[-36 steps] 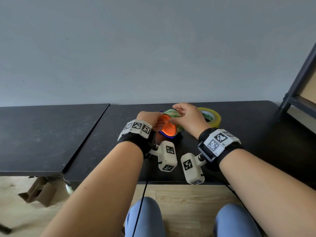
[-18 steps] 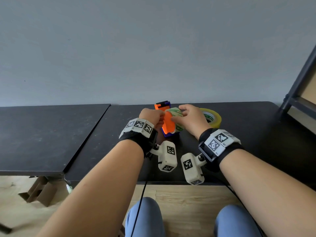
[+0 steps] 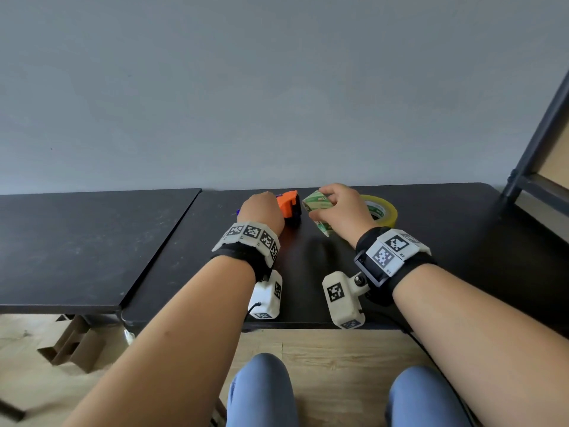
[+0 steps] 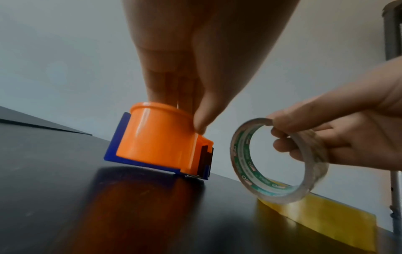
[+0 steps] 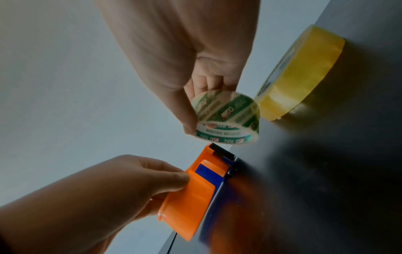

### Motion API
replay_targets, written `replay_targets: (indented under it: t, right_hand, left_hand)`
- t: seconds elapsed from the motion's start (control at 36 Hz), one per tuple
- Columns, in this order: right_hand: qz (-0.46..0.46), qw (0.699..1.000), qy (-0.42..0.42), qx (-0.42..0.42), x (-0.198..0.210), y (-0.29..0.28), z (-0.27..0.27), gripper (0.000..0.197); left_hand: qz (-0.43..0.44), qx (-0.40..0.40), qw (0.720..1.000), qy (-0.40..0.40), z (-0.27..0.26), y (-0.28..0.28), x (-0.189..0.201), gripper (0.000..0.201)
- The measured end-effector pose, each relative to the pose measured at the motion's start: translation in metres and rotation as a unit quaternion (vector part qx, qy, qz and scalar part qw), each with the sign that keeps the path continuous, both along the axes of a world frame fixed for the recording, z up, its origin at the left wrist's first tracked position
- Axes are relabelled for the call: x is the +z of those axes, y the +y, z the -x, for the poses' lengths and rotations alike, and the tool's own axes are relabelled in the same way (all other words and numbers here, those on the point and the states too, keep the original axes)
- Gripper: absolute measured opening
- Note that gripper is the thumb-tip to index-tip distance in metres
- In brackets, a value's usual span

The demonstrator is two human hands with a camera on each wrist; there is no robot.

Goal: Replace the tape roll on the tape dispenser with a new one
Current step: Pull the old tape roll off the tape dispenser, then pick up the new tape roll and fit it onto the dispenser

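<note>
The orange and blue tape dispenser [image 3: 289, 206] [image 4: 161, 139] [image 5: 195, 194] lies on the black table [image 3: 308, 257], its orange drum bare. My left hand [image 3: 261, 211] [image 4: 187, 82] [image 5: 121, 185] grips it from above with curled fingers. Just to its right my right hand [image 3: 345, 209] [image 5: 187, 68] [image 4: 339, 137] pinches a thin, nearly used-up tape roll [image 3: 317, 206] [image 4: 276, 159] [image 5: 226, 118] with a green and white printed core, held off the dispenser and a little above the table. A full yellow tape roll [image 3: 381, 209] [image 5: 300, 72] [image 4: 315, 221] lies flat behind that hand.
A second black table [image 3: 77, 241] adjoins on the left with a seam between them. A dark metal shelf frame [image 3: 535, 149] stands at the right end. A grey wall runs right behind the table. My knees and a wooden floor lie below the near edge.
The printed roll has come off the dispenser and moved right in my right hand. My left hand has tipped the dispenser down onto the table.
</note>
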State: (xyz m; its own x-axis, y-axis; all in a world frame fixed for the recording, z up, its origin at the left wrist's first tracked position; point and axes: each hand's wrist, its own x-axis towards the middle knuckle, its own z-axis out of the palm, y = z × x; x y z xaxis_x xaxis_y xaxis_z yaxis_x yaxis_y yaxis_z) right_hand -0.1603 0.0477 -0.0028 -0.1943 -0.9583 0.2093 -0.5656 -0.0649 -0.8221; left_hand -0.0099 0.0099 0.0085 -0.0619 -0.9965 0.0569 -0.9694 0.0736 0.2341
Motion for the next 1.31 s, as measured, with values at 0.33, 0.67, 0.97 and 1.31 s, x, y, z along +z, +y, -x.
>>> replay_targets:
  t: [0.33, 0.67, 0.97, 1.31]
  right_hand:
    - [0.029, 0.999, 0.005, -0.021, 0.01, 0.013, 0.01, 0.058]
    - [0.031, 0.981, 0.161, -0.102, 0.011, 0.04, 0.071, 0.048]
    - [-0.107, 0.956, 0.208, -0.177, -0.009, 0.041, 0.131, 0.05]
    - [-0.174, 0.941, 0.222, -0.189, -0.015, 0.032, 0.127, 0.044]
  left_hand:
    - [-0.017, -0.025, 0.999, -0.023, 0.01, 0.003, 0.003, 0.03]
    - [0.059, -0.114, 0.991, 0.032, 0.07, 0.017, -0.004, 0.04]
    - [0.011, -0.137, 0.99, -0.005, 0.115, 0.019, -0.019, 0.045]
    - [-0.051, -0.135, 0.988, -0.048, 0.118, 0.009, -0.022, 0.046]
